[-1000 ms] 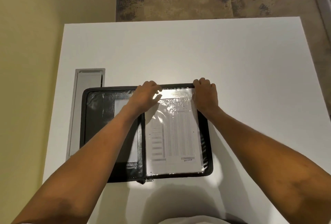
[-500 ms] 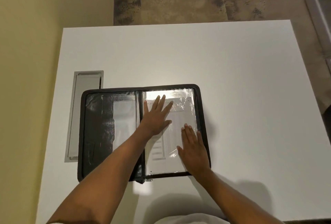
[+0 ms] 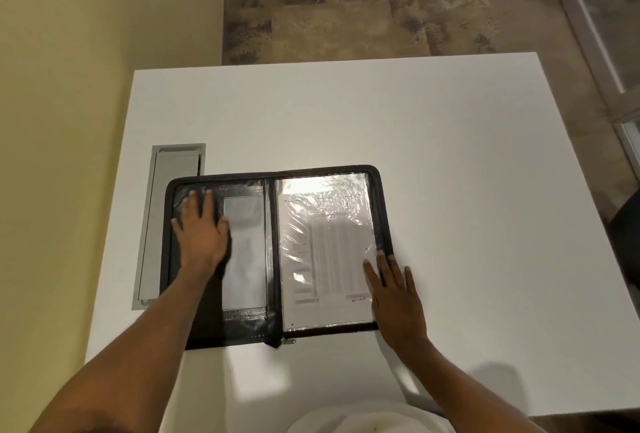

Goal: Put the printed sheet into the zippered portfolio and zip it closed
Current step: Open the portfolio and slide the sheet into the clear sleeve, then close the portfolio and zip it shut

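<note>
I see the black zippered portfolio (image 3: 277, 256) lying fully open and flat on the white tabletop (image 3: 450, 190), its spine running away from me, which leaves both inner faces exposed for loading. The white printed sheet with its grey table of figures (image 3: 327, 252) sits on the right half under a glossy clear plastic sleeve (image 3: 325, 190), so I judge the insertion step done and only the folding and zipping left. My left hand (image 3: 202, 235) lies open and flat, fingers spread, on the left inner panel near its outer edge, grasping nothing; it looks placed to steady that half or get ready to lift it over. My right hand (image 3: 393, 289) is also open, palm down, resting at the right edge of the portfolio where sheet and zipper border meet, holding nothing, probably smoothing the sleeve flat. The metal zipper pull (image 3: 288, 341) lies at the near end of the spine, untouched. By count: one portfolio, one printed sheet, one zipper pull, two hands, and one grey recessed cable hatch (image 3: 169, 224) in the tabletop, just left of the portfolio.
</note>
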